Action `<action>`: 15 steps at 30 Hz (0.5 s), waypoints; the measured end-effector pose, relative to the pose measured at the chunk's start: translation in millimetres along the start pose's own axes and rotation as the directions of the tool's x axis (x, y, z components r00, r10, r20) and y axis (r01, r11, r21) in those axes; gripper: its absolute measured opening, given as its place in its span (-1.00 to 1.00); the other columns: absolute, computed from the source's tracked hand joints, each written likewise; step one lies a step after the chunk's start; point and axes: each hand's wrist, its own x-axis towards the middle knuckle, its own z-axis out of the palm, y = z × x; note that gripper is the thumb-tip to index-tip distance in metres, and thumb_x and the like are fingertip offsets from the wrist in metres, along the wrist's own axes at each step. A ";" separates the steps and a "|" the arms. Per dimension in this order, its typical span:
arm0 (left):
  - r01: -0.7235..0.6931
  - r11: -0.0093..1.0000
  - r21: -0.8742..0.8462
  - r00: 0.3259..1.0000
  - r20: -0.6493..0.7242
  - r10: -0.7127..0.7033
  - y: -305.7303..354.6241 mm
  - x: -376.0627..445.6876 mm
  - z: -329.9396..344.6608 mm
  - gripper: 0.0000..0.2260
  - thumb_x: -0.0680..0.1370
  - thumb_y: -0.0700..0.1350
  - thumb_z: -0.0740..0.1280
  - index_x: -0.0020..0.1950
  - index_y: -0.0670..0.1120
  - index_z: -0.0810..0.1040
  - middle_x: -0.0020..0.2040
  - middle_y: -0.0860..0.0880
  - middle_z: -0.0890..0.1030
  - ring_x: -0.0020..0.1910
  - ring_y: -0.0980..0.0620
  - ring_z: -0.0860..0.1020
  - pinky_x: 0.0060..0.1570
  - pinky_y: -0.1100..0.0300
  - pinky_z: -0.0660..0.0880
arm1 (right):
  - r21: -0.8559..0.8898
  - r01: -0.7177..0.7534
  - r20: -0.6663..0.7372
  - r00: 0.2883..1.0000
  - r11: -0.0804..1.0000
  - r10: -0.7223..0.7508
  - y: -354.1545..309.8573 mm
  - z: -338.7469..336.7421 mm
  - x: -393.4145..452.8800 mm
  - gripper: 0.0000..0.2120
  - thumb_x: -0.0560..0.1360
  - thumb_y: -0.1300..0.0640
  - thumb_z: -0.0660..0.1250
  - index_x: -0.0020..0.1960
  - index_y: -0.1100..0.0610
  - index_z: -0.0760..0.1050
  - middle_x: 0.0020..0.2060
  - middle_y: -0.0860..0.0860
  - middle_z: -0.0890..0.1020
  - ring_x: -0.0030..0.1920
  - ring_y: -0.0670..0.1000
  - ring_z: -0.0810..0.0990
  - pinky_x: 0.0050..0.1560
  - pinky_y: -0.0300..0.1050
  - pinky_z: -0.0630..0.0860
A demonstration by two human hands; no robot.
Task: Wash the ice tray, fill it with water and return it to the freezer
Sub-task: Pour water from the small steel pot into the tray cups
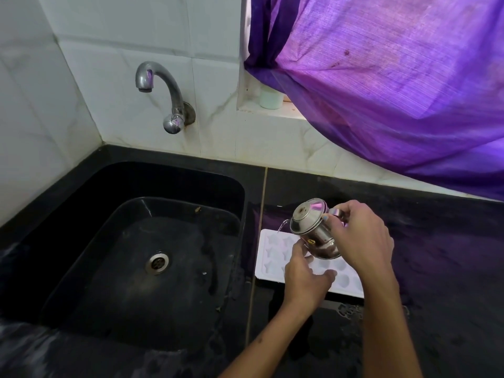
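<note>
A white ice tray [275, 248] with star-shaped and round cups lies flat on the black counter, just right of the sink. Above it my right hand [360, 241] grips the handle of a small lidded steel pot [313, 227], tilted to the left. A thin stream of water runs from its spout into the tray's far left corner. My left hand [305, 274] reaches under the pot's base with fingers curled, over the tray's middle; whether it touches the pot or the tray I cannot tell.
A black sink [81, 268] with a steel drain [157, 262] fills the left. A chrome tap [163, 91], not running, juts from the white tiled wall. A purple curtain [395, 77] hangs at the right over a sill holding a pale cup [270, 99]. The counter [450, 268] is wet.
</note>
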 end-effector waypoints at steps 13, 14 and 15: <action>-0.100 0.995 -0.021 0.989 -0.115 0.097 -1.6 -7.0 13.6 -0.39 0.38 -0.28 0.47 0.35 0.04 0.35 0.18 0.18 0.49 0.21 0.20 0.46 0.16 0.34 0.39 | 0.450 -0.104 0.091 0.993 0.887 0.070 40.8 -8.8 2.1 -0.92 0.46 0.02 0.40 -0.13 0.00 0.54 -0.18 -0.08 0.67 -0.07 0.00 0.63 0.02 0.15 0.57; -0.110 0.994 -0.019 0.988 -0.110 0.107 -0.6 -8.2 16.4 -0.38 0.38 -0.28 0.47 0.36 0.03 0.34 0.20 0.18 0.48 0.22 0.20 0.46 0.17 0.32 0.39 | 0.497 -0.120 0.100 0.992 0.859 0.081 47.1 -11.8 2.4 -0.93 0.45 0.03 0.42 -0.13 0.01 0.55 -0.19 -0.07 0.67 -0.08 0.00 0.65 0.03 0.18 0.57; -0.118 0.993 -0.020 0.988 -0.099 0.116 0.3 -9.1 19.7 -0.37 0.38 -0.28 0.47 0.37 0.04 0.33 0.21 0.19 0.47 0.22 0.21 0.45 0.17 0.31 0.40 | 0.533 -0.136 0.106 0.990 0.835 0.093 53.4 -15.4 2.7 -0.94 0.45 0.04 0.42 -0.12 0.01 0.56 -0.20 -0.05 0.68 -0.08 0.01 0.65 0.03 0.19 0.58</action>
